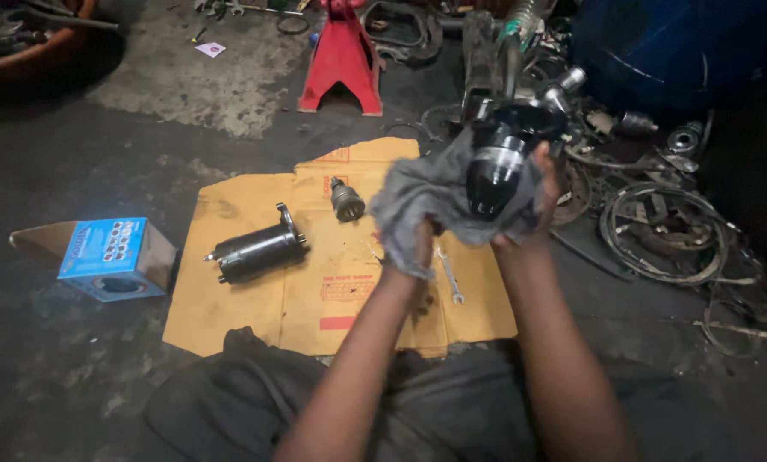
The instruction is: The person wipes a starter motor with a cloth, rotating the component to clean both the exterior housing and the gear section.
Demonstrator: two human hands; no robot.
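Head view: both hands (477, 227) closed on grey rag (418, 201) around black motor housing (496, 167), long axis upright, rounded nose down.

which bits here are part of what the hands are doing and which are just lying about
In hand:
left hand
right hand
grey rag
black metal housing

Lying about:
black cylinder
small gear part
spanner
cardboard sheet
blue box
red jack stand

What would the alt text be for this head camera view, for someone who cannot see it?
Two bare hands, left hand and right hand, hold a black metal housing wrapped in a grey rag above flattened cardboard on a dark floor. A black cylindrical motor part, a small wrench and a blue box lie nearby.
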